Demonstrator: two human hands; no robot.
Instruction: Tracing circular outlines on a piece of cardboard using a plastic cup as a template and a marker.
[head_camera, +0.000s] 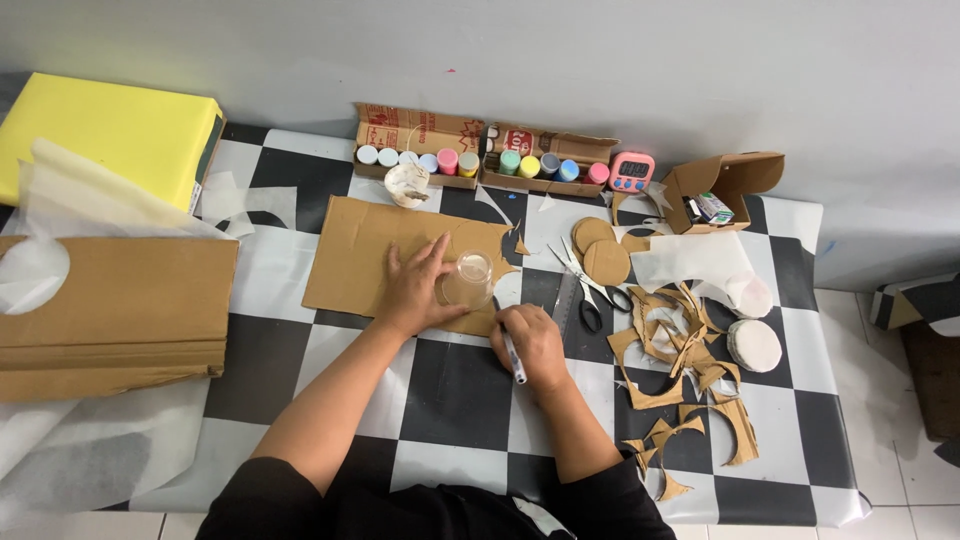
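My left hand (415, 285) presses down on a clear round cup (470, 276) that stands upside down on a flat brown cardboard sheet (365, 250). My right hand (530, 342) grips a white marker pen (513, 358), its tip at the cup's lower right edge on the cardboard. Both forearms reach in from the bottom of the view over a black-and-white checkered table (450, 400).
Scissors (585, 285) lie right of the cup, beside cut cardboard discs (600, 250) and several curved scraps (680, 340). Paint pots in two cardboard boxes (470, 160), a pink timer (631, 172) and a small open box (720, 185) line the back. A large cardboard box (110, 310) lies at left.
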